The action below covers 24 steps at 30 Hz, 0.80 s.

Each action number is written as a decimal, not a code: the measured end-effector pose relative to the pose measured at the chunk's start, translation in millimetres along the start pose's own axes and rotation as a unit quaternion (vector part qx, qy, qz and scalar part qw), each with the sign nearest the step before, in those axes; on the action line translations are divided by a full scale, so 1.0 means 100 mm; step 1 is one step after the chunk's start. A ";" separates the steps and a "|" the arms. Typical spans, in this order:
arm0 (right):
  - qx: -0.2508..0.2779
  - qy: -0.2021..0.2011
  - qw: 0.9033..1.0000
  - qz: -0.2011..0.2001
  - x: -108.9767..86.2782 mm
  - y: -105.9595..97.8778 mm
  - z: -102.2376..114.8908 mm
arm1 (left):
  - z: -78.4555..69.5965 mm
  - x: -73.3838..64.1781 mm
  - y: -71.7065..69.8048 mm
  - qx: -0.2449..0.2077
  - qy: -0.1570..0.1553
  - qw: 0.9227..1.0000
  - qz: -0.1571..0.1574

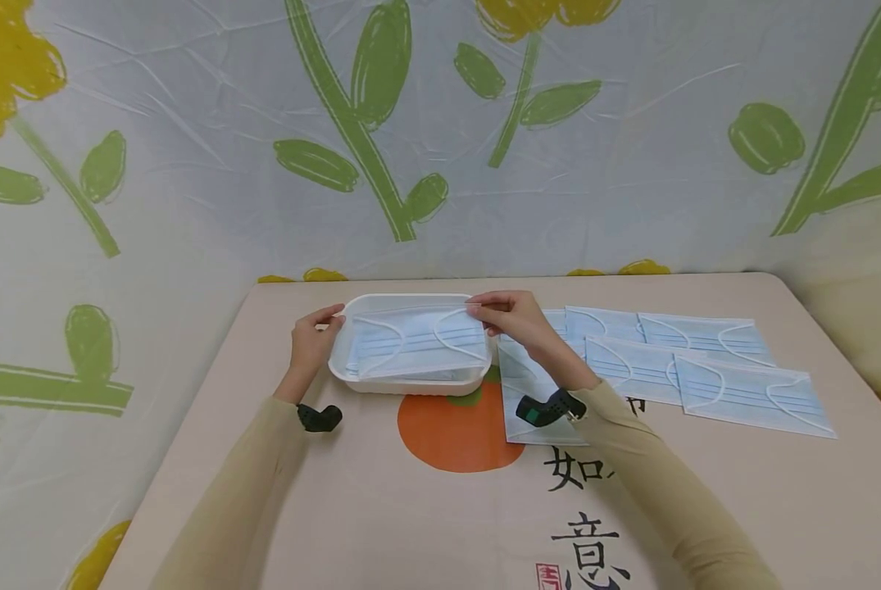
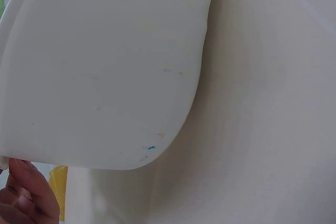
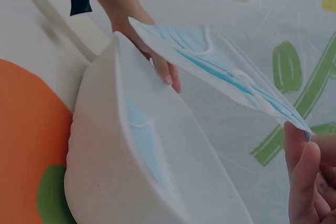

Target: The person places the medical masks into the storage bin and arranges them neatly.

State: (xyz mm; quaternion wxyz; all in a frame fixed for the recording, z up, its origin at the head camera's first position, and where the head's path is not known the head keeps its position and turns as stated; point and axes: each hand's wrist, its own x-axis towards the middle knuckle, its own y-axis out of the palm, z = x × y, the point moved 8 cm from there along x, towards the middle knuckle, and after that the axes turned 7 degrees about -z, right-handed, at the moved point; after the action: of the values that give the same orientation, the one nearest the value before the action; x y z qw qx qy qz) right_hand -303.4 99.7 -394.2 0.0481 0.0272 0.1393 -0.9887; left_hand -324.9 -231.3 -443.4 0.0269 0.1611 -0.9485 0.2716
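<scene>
A white plastic tray (image 1: 410, 388) with rounded corners stands near the table's far edge. My left hand (image 1: 311, 346) grips its left end, with the thumb at the rim in the left wrist view. Over the tray, my right hand (image 1: 519, 319) pinches the upper right corner of a light blue face mask (image 1: 418, 342) with white ear loops. From the right wrist, this mask slants above the opening, its far end near the left hand. Beneath it, inside the tray, lies another blue mask (image 3: 144, 135), partly hidden.
Several blue masks (image 1: 753, 397) lie overlapping on the table to the right of the tray, some partly under my right forearm. The pale table cover (image 1: 381, 524) carries an orange print and black characters. A flower-printed curtain (image 1: 211, 164) hangs behind the table.
</scene>
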 end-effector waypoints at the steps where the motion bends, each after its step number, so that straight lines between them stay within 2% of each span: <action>1: 0.001 0.002 1.000 -0.001 0.01 0.00 -0.01 | 0.00 0.00 0.00 0.001 -0.002 1.000 0.001; 7: 0.015 0.020 1.000 -0.009 0.06 0.03 -0.05 | 0.02 0.01 0.01 0.002 -0.011 1.000 0.002; 18: 0.024 0.036 0.999 -0.006 0.13 0.13 -0.07 | -0.01 0.00 -0.01 0.008 -0.002 1.000 -0.006; 24: 0.025 0.050 0.998 -0.009 0.14 0.18 -0.10 | 0.00 0.01 0.00 0.008 -0.009 1.000 -0.006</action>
State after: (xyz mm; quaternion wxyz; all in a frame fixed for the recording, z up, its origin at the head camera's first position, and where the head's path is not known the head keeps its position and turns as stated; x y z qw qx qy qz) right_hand -315.5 84.1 -409.5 0.0315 0.0770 0.1168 -0.9897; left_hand -326.0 -231.1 -443.3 0.0191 0.1691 -0.9455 0.2775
